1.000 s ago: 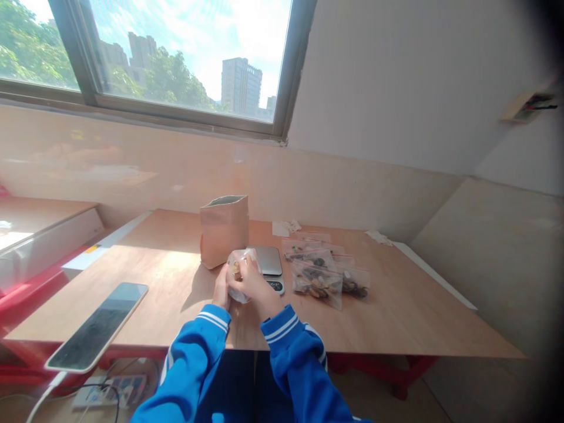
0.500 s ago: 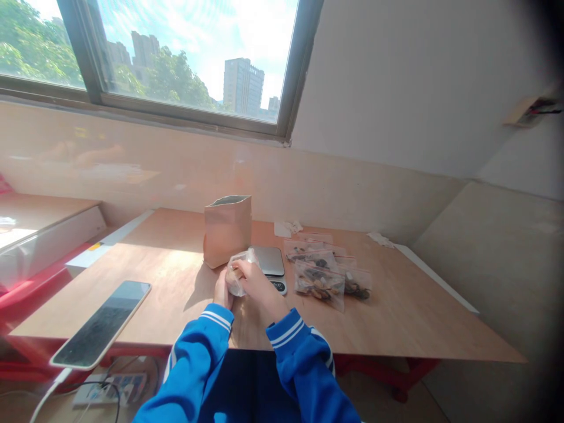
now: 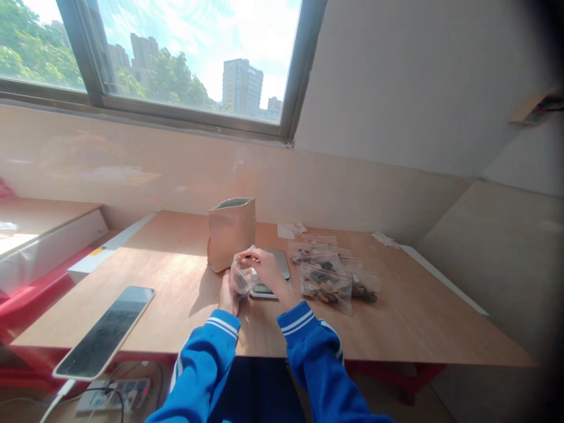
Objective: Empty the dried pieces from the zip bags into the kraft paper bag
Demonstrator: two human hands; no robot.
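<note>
My left hand (image 3: 228,295) is wrapped round the side of a clear plastic bag (image 3: 241,279), holding it upright with its mouth open. At the bag's mouth, the fingers of my right hand (image 3: 268,269) are pinched together; something small and brownish shows at the fingertips, too small to name. Right behind the bag stands an open brown kraft paper pouch (image 3: 231,235). A small digital scale (image 3: 281,262) lies under and beside my right hand, which partly covers it.
Several clear zip bags with dark dried pieces (image 3: 326,285) lie right of the scale. Crumpled white paper (image 3: 291,230) is at the back. A phone (image 3: 108,332) on a charging cable overhangs the front left table edge (image 3: 145,351). Below it is a power strip (image 3: 114,396).
My right hand has risen from inside the plastic bag to its mouth, fingers still pinched. The bag now tilts more toward the scale. The whole view has shifted slightly.
</note>
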